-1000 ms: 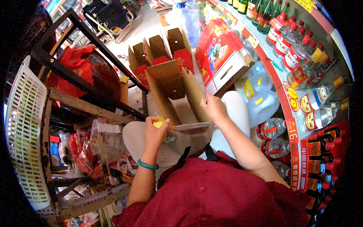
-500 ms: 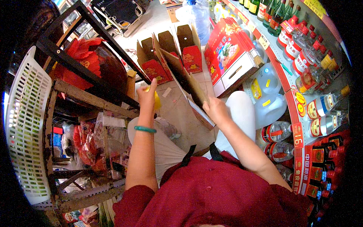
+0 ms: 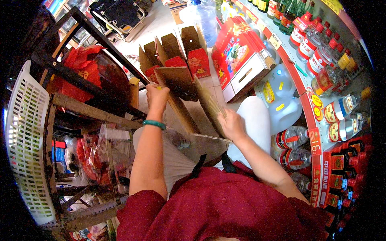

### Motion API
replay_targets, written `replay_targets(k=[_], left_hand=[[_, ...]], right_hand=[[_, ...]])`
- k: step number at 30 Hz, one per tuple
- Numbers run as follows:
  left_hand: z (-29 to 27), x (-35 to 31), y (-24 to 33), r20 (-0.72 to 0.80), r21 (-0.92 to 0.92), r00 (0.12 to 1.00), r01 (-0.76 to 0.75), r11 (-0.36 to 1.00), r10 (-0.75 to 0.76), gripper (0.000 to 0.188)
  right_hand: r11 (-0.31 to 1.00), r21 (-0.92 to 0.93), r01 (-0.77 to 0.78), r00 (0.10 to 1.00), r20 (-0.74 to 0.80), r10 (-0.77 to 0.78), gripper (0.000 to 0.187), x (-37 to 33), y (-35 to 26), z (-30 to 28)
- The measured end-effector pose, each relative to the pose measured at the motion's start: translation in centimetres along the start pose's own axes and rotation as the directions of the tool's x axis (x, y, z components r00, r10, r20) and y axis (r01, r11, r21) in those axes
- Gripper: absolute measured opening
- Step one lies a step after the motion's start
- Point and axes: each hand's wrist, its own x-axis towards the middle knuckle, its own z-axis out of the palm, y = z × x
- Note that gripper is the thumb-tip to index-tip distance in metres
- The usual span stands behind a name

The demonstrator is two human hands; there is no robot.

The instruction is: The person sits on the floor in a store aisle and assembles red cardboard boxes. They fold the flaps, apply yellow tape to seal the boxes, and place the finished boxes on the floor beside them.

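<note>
Left hand (image 3: 157, 99): its fingers were curled in by the left wall of the brown box (image 3: 184, 82); a yellow bit (image 3: 159, 87) peeped out, but I could not tell what they gripped.
Right hand (image 3: 232, 124): its fingers were closed on the box's right wall.
Brown box: it was between the hands, walls apart, top open. Floor showed inside, so its bottom seemed not shut yet.
Boxes already up: three red boxes (image 3: 199, 62) stood behind, tops open.
Still flat, it seemed: red cartons (image 3: 234, 52) leaned in a pile.
Card: stiff, brown and ridged.
Jugs (image 3: 283, 105): round, see-through plastic.
</note>
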Motion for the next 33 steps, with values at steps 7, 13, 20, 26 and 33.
replay_targets(k=[7,13,20,26,33], left_hand=[[-1.7,-10.1,2.0,0.143,0.24,0.965,-0.249,0.938,0.22,0.047],[-0.8,-11.3,3.3,0.159,0.062,0.987,0.016,0.998,-0.026,0.046],[-2.6,-8.3,0.2,-0.041,0.03,0.997,0.066,0.997,-0.064,0.06],[-1.9,-8.0,0.1,-0.035,-0.005,0.996,0.086,0.996,-0.086,0.065],[-2.0,-7.5,-0.3,-0.123,-0.028,0.982,0.139,0.99,-0.141,0.074]], right_hand=[[0.997,0.062,0.041,0.992,-0.12,-0.033,0.03,5.5,2.2,3.8],[1.0,0.029,0.01,0.999,-0.041,-0.009,0.029,7.7,-0.2,5.6],[0.997,0.029,0.071,0.97,0.23,-0.076,0.04,9.2,1.6,4.2],[0.982,0.188,0.031,0.95,0.301,-0.088,0.05,9.2,1.7,4.6],[0.985,0.068,0.161,0.986,0.038,-0.163,0.067,2.7,-2.4,0.2]])
